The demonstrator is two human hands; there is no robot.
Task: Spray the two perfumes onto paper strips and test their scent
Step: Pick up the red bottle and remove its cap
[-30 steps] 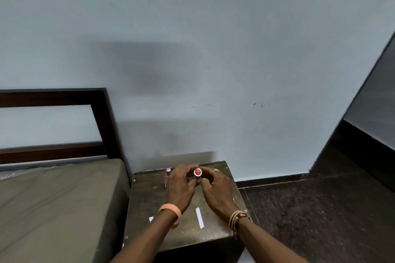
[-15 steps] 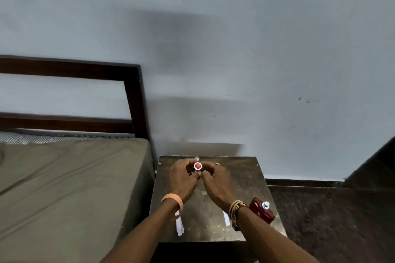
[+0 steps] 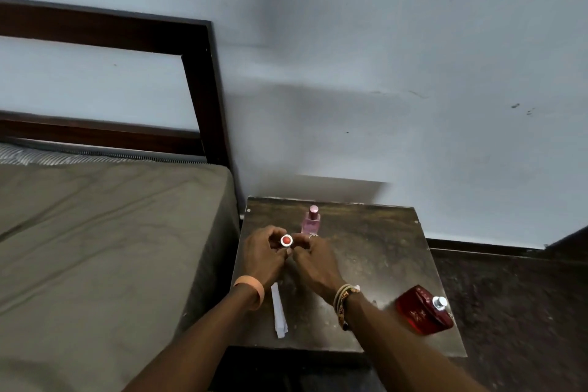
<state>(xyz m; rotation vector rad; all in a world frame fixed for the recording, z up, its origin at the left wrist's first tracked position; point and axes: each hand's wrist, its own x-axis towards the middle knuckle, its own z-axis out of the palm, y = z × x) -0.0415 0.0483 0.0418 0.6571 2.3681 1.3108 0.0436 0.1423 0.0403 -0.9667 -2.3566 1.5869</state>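
Note:
My left hand (image 3: pixel 264 253) and my right hand (image 3: pixel 313 259) meet over the small dark table (image 3: pixel 381 251). Between their fingertips they pinch a round red cap (image 3: pixel 286 240) with a silver rim. A pink perfume bottle (image 3: pixel 311 221) stands capped just behind my hands. At the table's front right corner stands a red perfume bottle (image 3: pixel 420 312), its silver nozzle bare. One white paper strip (image 3: pixel 278 312) lies below my left wrist. A bit of a second strip (image 3: pixel 358 287) shows beside my right wrist.
A bed with a grey-brown sheet (image 3: pixel 105 248) and a dark wooden headboard (image 3: pixel 203 79) adjoins the table's left side. A pale wall (image 3: pixel 381 73) rises right behind the table. Dark floor (image 3: pixel 515 312) lies to the right.
The view has shifted, so the pink bottle, the red bottle and more of the table now show. Both hands stay together on the red cap.

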